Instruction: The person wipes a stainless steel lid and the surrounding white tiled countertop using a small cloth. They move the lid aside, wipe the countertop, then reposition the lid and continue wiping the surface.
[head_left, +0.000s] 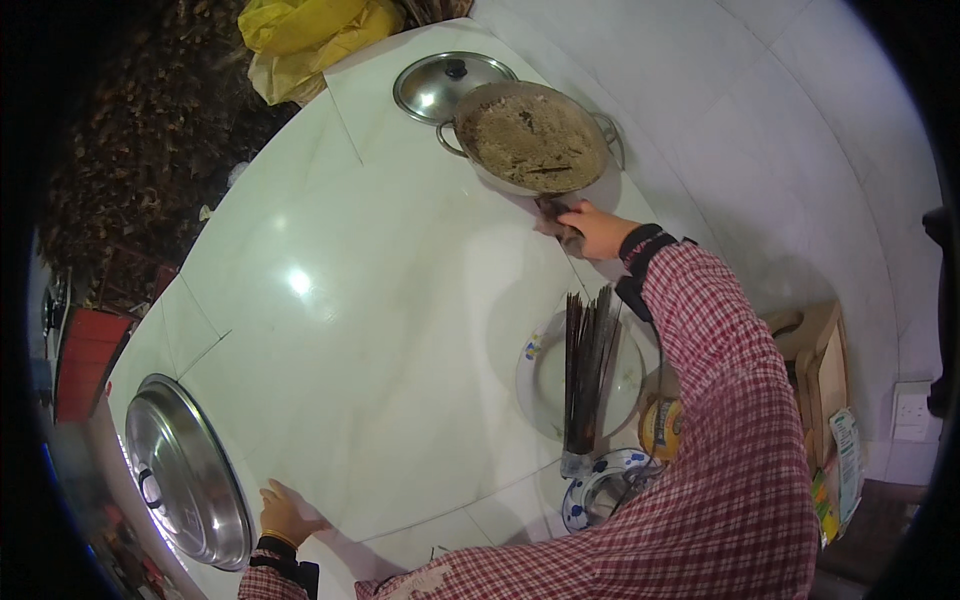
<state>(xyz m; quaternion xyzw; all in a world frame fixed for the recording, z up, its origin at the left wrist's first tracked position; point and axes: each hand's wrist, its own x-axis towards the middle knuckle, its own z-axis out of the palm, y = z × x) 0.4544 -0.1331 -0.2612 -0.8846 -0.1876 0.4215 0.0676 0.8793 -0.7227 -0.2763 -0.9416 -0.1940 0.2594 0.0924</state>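
My right hand (596, 229) holds a dark, crumpled cloth (559, 221) at the near side of a two-handled metal pan (532, 139). A brown, grainy mass with dark bits fills this pan. Behind it, at the left, lies a round steel lid (450, 86) with a black knob. My left hand (285, 516) is at the lower left, fingers apart and holding nothing, beside a large domed steel lid (191, 472). Between my arms, a bundle of thin dark sticks (589, 367) lies across a white plate (541, 401) with a floral rim.
A blue-and-white dish (576, 501) holding a clear glass stands near my body, beside a yellow-labelled container (661, 427). Wooden boards (825, 352) lean at the right wall. A yellow plastic bag (315, 37) lies beyond the counter's far left edge, near a dark fibrous heap (157, 135).
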